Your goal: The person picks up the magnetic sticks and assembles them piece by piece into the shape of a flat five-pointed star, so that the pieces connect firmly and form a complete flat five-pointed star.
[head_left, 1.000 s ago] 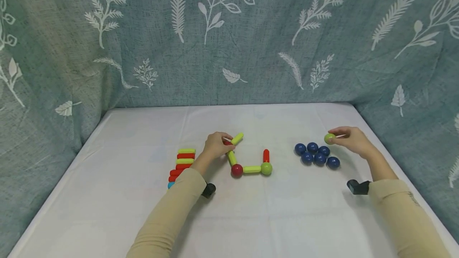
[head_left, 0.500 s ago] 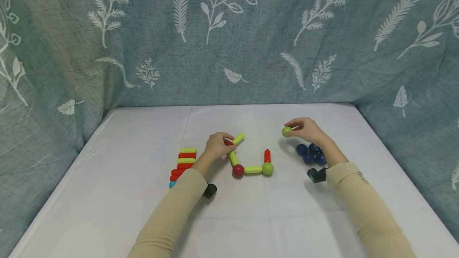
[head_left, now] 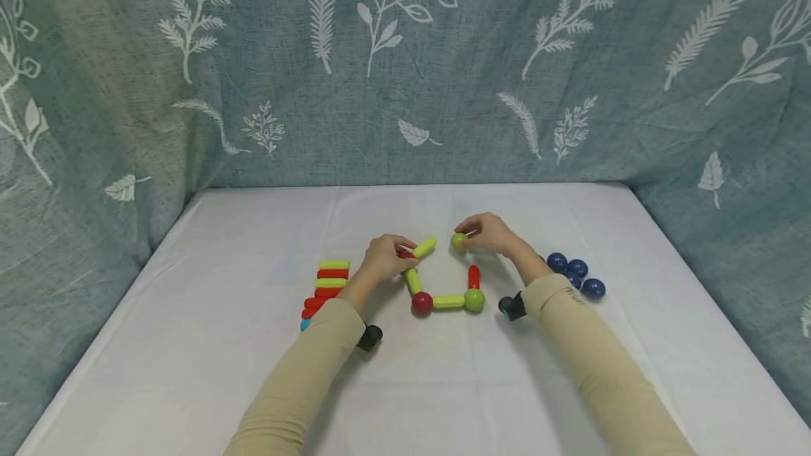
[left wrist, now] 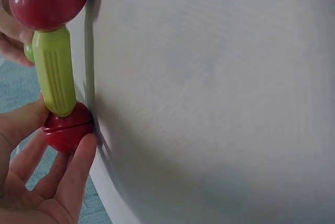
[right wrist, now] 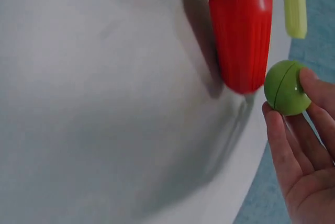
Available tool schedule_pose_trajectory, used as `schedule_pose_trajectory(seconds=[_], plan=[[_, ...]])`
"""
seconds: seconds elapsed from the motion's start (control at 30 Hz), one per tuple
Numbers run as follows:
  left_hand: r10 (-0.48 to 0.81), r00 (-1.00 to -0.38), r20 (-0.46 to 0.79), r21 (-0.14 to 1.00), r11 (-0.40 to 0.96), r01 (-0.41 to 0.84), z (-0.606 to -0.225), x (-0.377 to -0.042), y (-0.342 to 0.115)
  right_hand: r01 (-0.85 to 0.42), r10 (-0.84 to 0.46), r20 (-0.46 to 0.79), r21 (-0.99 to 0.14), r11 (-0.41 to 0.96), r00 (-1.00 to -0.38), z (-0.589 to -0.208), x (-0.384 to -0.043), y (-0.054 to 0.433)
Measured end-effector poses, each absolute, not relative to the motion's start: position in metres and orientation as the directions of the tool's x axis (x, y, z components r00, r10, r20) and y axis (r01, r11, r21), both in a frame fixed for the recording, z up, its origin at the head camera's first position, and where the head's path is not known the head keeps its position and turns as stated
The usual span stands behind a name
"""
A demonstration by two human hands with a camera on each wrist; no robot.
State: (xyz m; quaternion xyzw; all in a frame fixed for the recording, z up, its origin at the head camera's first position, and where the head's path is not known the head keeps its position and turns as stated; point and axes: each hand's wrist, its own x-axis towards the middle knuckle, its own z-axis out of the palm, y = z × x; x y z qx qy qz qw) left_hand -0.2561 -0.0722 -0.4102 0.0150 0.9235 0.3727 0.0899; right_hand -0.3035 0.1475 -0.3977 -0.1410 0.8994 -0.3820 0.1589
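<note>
My left hand (head_left: 382,256) pinches a red ball (left wrist: 68,127) between thumb and fingers. From that ball a yellow-green rod (left wrist: 54,72) runs to a second red ball (head_left: 422,303), and another yellow-green rod (head_left: 425,248) points away to the back right. The chain carries on along a front rod (head_left: 448,302) to a green ball (head_left: 474,300) with a short red rod (head_left: 474,276) pointing back. Right of the back rod's free end, my right hand (head_left: 493,233) holds a loose green ball (right wrist: 287,88) by thumb and fingertips.
Red, yellow-green and blue rods (head_left: 332,283) lie in a column on the left, partly behind the left sleeve. Several dark blue balls (head_left: 578,268) sit to the right, partly covered by the right forearm. A patterned curtain (head_left: 405,90) hangs behind the white table (head_left: 190,371).
My right hand has carried the green ball leftward from beyond the blue balls to near the back rod's end. The left hand keeps its grip on the red ball, hardly moving.
</note>
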Motion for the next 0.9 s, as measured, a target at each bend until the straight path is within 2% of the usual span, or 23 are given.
schedule_pose_trajectory(seconds=[0.67,0.9], plan=[[0.153,-0.976,-0.152,0.692,0.722,0.005,-0.411,-0.258,-0.075,-0.203,-0.429,-0.183,-0.677,0.707,-0.885,-0.402,-0.306,0.122],[0.138,-0.978,-0.158,0.717,0.697,-0.018,-0.411,-0.257,-0.077,-0.291,-0.472,-0.094,-0.677,0.676,-0.877,-0.400,-0.291,0.138]])
